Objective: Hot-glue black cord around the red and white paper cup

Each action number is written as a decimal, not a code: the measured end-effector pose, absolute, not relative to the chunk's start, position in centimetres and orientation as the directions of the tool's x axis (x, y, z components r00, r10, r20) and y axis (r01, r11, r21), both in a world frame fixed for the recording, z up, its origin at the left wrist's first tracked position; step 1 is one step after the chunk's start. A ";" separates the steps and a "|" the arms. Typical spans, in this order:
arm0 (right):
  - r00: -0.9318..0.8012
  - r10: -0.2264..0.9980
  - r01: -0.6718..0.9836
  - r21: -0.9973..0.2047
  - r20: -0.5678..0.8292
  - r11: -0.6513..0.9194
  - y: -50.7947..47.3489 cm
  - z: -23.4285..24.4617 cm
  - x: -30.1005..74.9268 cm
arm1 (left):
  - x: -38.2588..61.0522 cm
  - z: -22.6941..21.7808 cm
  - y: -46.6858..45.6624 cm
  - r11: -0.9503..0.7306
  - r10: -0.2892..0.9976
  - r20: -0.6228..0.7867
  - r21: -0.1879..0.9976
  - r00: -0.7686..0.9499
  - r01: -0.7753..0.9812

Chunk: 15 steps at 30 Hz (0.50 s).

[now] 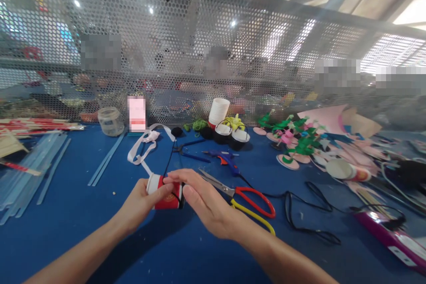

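Note:
Both hands meet over a small red paper cup with a white rim, lying on its side just above the blue table. My left hand wraps round the cup from the left, thumb on top. My right hand presses its fingertips on the cup's right end, where a black band shows. A thin black cord runs from the cup toward the back. Scissors with red and yellow handles lie just right of my right hand.
A blue glue gun, its black cable, white ribbon, stacked white cups, two black-and-white cups, a plastic jar, clear strips and pink-green craft pieces lie around. A perforated metal screen closes the back.

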State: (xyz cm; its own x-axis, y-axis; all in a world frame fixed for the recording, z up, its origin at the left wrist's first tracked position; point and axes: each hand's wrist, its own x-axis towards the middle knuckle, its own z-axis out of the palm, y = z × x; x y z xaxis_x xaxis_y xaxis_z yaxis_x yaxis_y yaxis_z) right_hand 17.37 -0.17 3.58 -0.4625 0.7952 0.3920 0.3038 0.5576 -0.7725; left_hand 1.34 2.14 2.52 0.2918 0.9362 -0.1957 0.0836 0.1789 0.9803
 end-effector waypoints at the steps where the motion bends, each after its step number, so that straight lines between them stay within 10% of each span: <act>1: -0.459 0.804 0.300 -0.786 0.378 0.540 -0.1 3.5 17.3 | 1.3 2.4 2.1 0.183 0.938 -0.202 0.979 0.283 0.095; 7: -0.261 0.889 0.517 -0.723 0.378 0.459 2.3 3.8 19.3 | 1.2 2.5 2.4 0.175 0.956 -0.195 0.979 0.220 0.107; 15: 0.274 0.960 0.829 -0.519 0.053 -0.208 7.4 0.0 27.7 | 0.9 1.6 3.0 0.096 0.948 -0.165 0.964 0.274 0.248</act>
State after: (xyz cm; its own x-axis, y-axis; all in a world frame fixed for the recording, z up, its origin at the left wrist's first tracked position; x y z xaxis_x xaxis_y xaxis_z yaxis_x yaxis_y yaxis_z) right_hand 27.74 7.40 0.05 0.2737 0.9603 0.0530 0.8289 -0.2076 -0.5194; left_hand 0.87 2.95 1.56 0.2740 0.9475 -0.1647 0.2478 0.0959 0.9640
